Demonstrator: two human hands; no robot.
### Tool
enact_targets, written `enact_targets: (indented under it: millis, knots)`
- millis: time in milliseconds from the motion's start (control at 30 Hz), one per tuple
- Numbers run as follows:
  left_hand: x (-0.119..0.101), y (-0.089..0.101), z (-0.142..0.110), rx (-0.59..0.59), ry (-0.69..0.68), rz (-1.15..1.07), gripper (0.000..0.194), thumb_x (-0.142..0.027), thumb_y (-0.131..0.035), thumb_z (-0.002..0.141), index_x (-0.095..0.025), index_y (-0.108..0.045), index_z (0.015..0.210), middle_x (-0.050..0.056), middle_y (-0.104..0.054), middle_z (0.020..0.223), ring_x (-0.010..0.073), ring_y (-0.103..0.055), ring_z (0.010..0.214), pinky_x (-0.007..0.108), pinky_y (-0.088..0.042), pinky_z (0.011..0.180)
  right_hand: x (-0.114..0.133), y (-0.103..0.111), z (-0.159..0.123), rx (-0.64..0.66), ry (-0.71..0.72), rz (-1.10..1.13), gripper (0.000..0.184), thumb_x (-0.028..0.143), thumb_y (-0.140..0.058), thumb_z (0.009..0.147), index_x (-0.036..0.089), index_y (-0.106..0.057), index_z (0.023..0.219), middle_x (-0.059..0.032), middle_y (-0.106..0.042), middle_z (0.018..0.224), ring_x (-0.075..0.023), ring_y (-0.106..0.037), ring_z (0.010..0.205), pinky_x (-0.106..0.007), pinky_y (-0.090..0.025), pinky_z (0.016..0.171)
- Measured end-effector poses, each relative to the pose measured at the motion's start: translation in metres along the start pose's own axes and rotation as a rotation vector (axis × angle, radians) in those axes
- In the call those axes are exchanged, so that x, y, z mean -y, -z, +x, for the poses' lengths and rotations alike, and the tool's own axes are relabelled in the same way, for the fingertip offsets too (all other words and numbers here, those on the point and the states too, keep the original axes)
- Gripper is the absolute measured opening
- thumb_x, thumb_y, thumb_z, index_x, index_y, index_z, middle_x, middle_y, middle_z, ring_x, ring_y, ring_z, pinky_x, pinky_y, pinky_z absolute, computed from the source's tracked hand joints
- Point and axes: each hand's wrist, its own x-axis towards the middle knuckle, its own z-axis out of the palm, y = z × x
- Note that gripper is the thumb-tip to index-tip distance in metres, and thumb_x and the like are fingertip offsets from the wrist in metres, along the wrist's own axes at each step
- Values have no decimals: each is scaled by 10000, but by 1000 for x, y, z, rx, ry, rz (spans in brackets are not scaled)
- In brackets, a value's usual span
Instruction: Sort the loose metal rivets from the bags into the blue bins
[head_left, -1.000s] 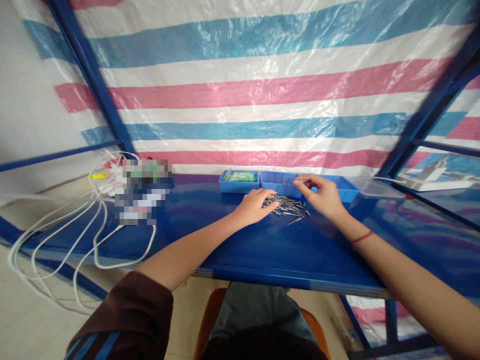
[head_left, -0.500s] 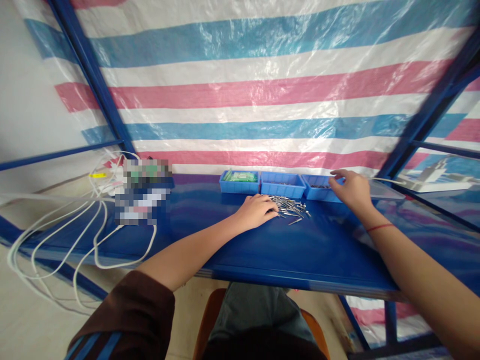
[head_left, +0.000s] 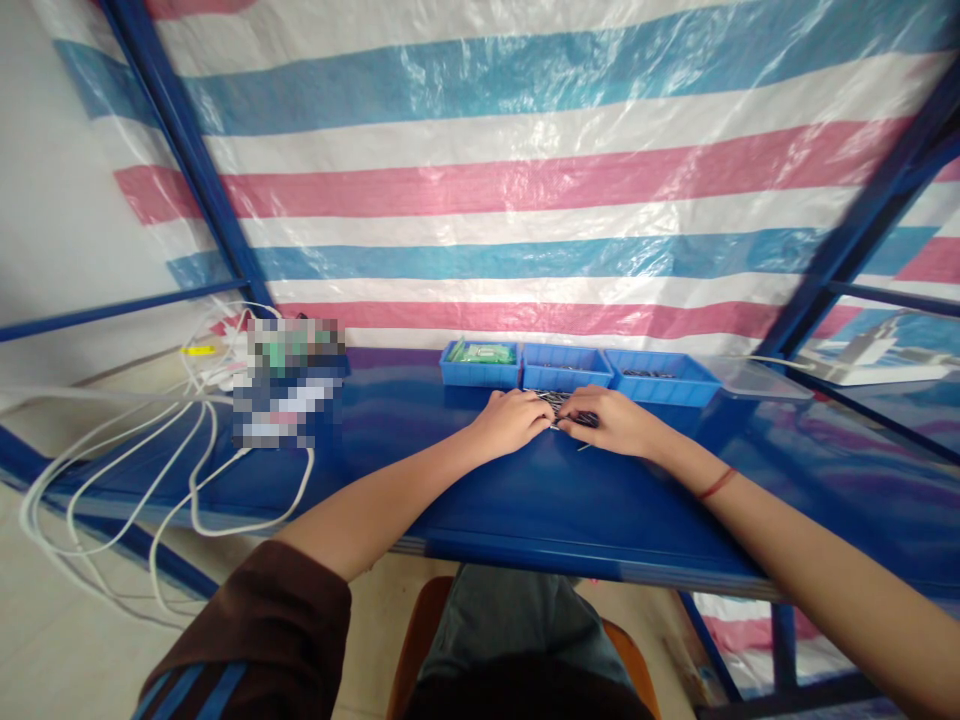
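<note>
A loose pile of thin silvery blind rivets [head_left: 541,396] lies on the blue tabletop, partly covered by both hands. My left hand [head_left: 514,422] rests at the pile's left side, its fingers curled and closed. Against it from the right comes my right hand [head_left: 619,422], thumb and fingers bent together over the rivets. The fingertips of the two hands nearly meet; what is between them is too small to make out. Just behind stand three blue bins: a left bin [head_left: 480,375] with green packets, a middle bin [head_left: 566,380] and a right bin [head_left: 664,390] with small metal pieces.
White cables [head_left: 199,480] loop over the table's left end beside a blurred-out heap [head_left: 289,380]. A clear plastic lid [head_left: 757,378] lies right of the bins. Farther right is a white device [head_left: 877,360]. Striped sheeting [head_left: 525,190] hangs behind, between blue frame posts [head_left: 187,150].
My right hand has moved left and down from the right bin to the rivet pile, and its fingers have closed in beside my left hand. The left hand has hardly moved.
</note>
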Motion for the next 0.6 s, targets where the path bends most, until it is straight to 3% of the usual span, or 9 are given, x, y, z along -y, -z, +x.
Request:
enact_targets:
  millis: [233, 600]
  knots:
    - [-2, -1, -1, -5, 2, 2, 252, -323, -381, 929, -258, -613, 1003, 21, -613, 1072, 201, -545, 991, 344, -394, 826, 0, -5, 1, 13, 28, 72, 146, 262, -529, 843, 187, -654, 838, -57, -628, 797, -176, -572, 752, -284, -431, 708]
    - [-1, -1, 0, -37, 38, -2, 247, -378, -495, 869, -238, -602, 1044, 28, -632, 1062, 208, -572, 982, 342, -430, 833, 1, -8, 2, -14, 24, 15, 125, 174, -487, 821, 188, -570, 728, -46, -594, 735, -182, -543, 726, -304, -419, 716]
